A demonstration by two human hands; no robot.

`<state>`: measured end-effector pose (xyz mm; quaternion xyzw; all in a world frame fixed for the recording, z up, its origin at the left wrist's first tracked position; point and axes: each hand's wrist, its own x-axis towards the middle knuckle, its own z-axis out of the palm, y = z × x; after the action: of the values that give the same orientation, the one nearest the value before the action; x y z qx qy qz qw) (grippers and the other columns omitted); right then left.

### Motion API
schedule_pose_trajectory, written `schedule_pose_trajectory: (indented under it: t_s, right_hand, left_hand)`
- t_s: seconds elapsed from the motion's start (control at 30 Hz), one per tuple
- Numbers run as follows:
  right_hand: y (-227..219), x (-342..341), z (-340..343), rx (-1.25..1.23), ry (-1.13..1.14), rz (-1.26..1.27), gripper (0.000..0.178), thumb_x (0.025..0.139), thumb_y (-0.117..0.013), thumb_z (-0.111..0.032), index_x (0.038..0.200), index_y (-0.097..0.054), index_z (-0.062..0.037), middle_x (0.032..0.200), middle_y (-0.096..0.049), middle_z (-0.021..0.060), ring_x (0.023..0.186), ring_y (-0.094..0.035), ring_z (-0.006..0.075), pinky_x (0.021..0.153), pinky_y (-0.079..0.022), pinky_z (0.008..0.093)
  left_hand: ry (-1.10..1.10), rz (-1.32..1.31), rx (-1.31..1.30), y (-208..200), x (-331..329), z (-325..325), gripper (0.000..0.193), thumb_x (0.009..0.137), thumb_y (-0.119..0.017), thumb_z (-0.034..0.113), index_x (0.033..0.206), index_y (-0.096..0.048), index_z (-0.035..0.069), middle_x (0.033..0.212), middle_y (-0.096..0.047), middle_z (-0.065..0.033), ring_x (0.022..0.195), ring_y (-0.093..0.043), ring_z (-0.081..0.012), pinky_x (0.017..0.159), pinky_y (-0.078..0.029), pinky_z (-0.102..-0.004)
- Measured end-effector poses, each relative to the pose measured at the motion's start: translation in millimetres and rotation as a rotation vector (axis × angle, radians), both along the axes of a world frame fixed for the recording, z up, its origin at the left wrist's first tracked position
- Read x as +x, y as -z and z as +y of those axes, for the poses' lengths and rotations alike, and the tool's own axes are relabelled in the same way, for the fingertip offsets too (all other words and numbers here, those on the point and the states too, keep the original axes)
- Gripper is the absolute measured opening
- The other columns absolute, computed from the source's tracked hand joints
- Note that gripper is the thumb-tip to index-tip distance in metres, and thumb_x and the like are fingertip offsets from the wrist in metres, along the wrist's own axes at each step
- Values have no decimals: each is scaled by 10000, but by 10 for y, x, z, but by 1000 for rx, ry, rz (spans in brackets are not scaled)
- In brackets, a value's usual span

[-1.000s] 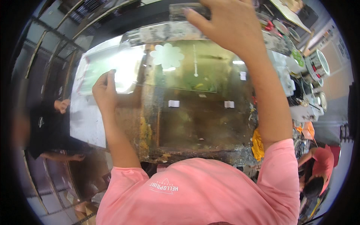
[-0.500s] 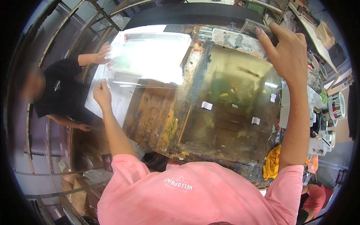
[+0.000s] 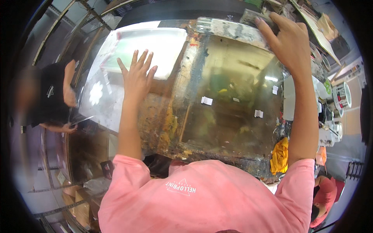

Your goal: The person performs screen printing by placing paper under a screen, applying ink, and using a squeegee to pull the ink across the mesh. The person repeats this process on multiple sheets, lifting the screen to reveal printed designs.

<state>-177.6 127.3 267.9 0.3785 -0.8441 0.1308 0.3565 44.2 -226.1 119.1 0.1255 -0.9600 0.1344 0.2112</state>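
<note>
My left hand is open with fingers spread, above or on the near side of a stack of white sheets. A clear plastic sheet lies to its left, one corner near the hand of a co-worker. At the far right, my right hand closes over a greyish block beside a paint-stained bar; its fingertips are partly hidden. Between my arms, a glassy panel carries several small white tabs, one of them a folded white tab.
A paint-stained wooden table surrounds the panel. A crumpled yellow cloth rests at the right edge, below tubs and a white basket. The co-worker stands at left by metal shelves; another person is at lower right.
My left hand has let go of the clear sheet and moved right, opening over the white stack. The clear sheet has shifted left toward the co-worker. My right hand stays on the greyish block.
</note>
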Motion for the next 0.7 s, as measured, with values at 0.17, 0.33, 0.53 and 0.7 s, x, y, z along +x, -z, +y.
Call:
schedule_pose_trajectory:
  t_s: [0.17, 0.33, 0.53, 0.7]
  right_hand:
    - [-12, 99, -23, -50, -13, 17, 500, 942, -649, -489, 776, -693, -20, 768, -702, 183, 783, -685, 371, 842, -455, 498]
    - [-32, 39, 6, -39, -30, 1, 515, 947, -638, -492, 761, -702, -16, 736, -707, 186, 753, -699, 353, 837, -456, 493]
    - [-50, -98, 13, -59, -54, 21, 559, 962, -589, -512, 783, -734, -3, 727, -716, 193, 731, -704, 349, 834, -458, 483]
    - [-2, -171, -23, -68, -54, 1, 574, 955, -581, -516, 796, -743, 11, 723, -714, 207, 742, -709, 379, 855, -472, 504]
  left_hand:
    - [-180, -278, 72, 497, -111, -334, 560, 1148, -296, 443, 1619, -459, 188, 1690, -428, -22, 1599, -311, -274, 1243, 33, -755]
    - [-159, -256, 249, 465, -161, -581, 540, 1149, -290, 390, 1611, -463, 171, 1654, -475, -63, 1578, -351, -293, 1241, 21, -759]
    - [143, -185, 177, -161, -438, 70, 470, 1149, -315, 274, 1479, -619, 134, 1458, -658, -133, 1491, -483, -327, 1303, -60, -628]
    - [288, -265, 438, 162, -792, 1537, 420, 1105, -501, 351, 1259, -735, 38, 1326, -726, -165, 1312, -639, -361, 1291, -173, -588]
